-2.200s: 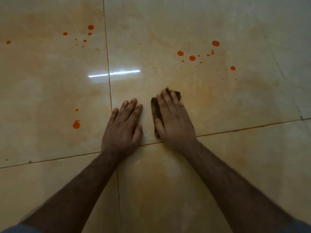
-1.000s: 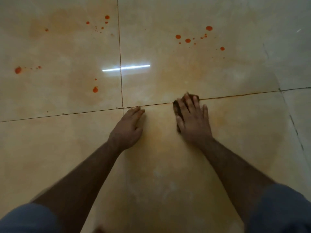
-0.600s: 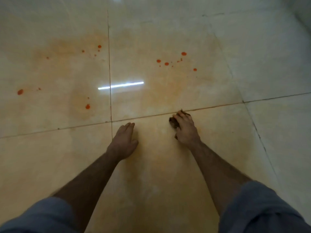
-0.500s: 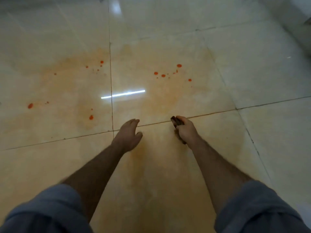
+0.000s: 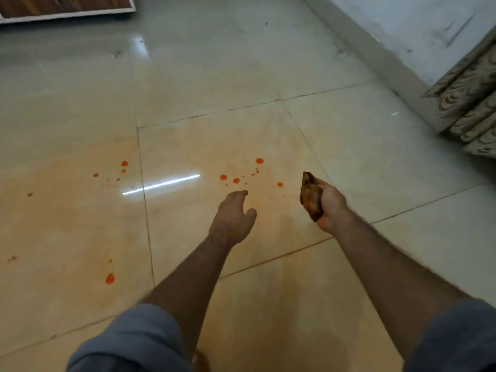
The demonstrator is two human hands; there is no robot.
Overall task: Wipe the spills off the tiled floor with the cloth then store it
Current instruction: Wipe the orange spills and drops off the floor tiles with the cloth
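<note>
Cloth (image 5: 310, 196), brown, bunched, sits right of frame centre, gripped in right hand (image 5: 328, 204) with fingers closed around it, lifted off tiled floor (image 5: 349, 135). Left hand (image 5: 234, 220) at centre hangs loosely open, holding nothing. Orange-red spills (image 5: 236, 180) dot tiles just above left hand; more drops (image 5: 110, 278) lower left.

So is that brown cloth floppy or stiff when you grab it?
Probably floppy: the cloth is scrunched into a wad inside the right hand, which a stiff thing would not allow. It looks light, since the fingers hold it up alone. It may be damp and a bit slippery after wiping the orange spills.
</note>
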